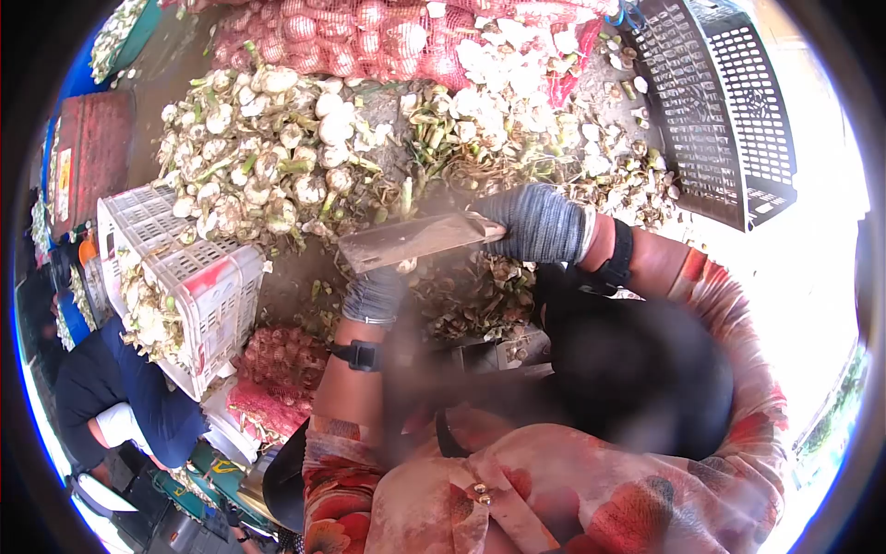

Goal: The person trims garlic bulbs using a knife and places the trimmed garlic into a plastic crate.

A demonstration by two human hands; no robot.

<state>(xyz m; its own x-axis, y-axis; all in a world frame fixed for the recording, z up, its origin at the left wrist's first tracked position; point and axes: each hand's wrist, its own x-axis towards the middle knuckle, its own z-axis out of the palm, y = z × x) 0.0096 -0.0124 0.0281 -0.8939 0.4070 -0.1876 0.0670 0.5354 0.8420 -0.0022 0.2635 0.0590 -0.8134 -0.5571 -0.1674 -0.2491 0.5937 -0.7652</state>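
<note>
My right hand [540,222], in a grey knitted glove, is closed around the end of a flat, brownish, blade-like piece [415,240]. Whether it is a knife blade or a strip of wood I cannot tell. Just below its left end is my left hand [374,295], gloved too, its fingers mostly hidden behind the piece. Beyond both hands lies a heap of garlic bulbs [263,171] with cut stems and roots. Garlic trimmings [484,295] cover the ground underneath.
Red mesh sacks of garlic [351,37] lie at the far side, and another mesh sack [277,369] at the left. A white crate [221,286] holds garlic scraps. One black crate [692,102] stands far right. A co-worker in dark clothing [138,388] is at the left.
</note>
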